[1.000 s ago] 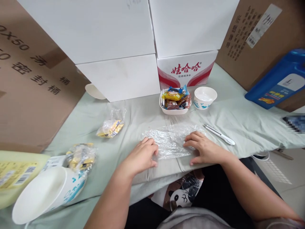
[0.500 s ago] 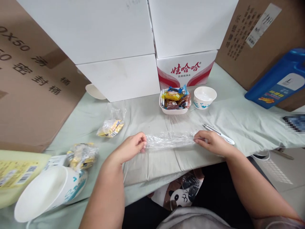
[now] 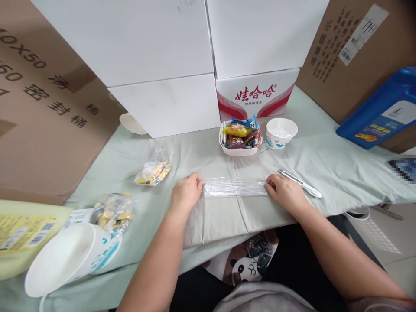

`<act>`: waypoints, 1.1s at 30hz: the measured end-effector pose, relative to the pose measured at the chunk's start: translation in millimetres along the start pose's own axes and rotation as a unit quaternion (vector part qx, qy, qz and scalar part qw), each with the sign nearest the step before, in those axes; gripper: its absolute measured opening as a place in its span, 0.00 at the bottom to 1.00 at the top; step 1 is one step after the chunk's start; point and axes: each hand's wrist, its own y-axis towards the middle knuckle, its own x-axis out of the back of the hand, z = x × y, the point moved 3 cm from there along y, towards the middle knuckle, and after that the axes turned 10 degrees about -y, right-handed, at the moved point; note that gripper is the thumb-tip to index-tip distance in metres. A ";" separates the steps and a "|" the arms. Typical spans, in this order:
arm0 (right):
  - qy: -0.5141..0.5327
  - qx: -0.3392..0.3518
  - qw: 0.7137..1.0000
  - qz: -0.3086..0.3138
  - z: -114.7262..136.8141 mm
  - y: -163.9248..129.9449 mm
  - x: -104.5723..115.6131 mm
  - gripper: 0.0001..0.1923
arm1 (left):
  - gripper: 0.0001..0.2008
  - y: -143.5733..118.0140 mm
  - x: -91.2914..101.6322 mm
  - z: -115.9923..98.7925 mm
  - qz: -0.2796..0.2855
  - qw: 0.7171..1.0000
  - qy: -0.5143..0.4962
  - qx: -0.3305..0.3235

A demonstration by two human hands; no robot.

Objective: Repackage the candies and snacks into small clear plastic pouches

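Note:
A strip of clear plastic film, perhaps a flattened bag, stretches sideways just above the cloth-covered table. My left hand pinches its left end, and the fingers of my right hand are closed on its right end. Beside my right hand lies a silver and white utility knife. Beyond the film stands a white tub heaped with wrapped snacks. A paper bowl with a blue pattern sits to the right of this tub.
At the left are a clear bag of yellow packets, a second such bag, a tipped paper bucket and a pale yellow container. White boxes form a wall behind. A blue jug leans at right.
My left hand has turned and moved slightly right, with its back now upward. The film between my hands looks flatter and narrower. My view has shifted a little.

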 end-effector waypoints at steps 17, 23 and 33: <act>0.418 0.080 0.896 0.130 3.0 -15.3 13.2 0.09 | 0.33 -79.0 -35.8 -83.8 0.021 0.929 -0.112 -0.352; 0.621 0.224 0.733 0.165 5.9 -22.3 25.5 0.27 | 0.14 -95.0 -54.7 -96.0 0.129 0.866 -0.186 -0.447; 0.435 0.271 0.832 0.215 12.5 -19.6 13.8 0.52 | 0.17 -75.1 -35.1 -80.7 0.220 0.793 -0.530 -0.204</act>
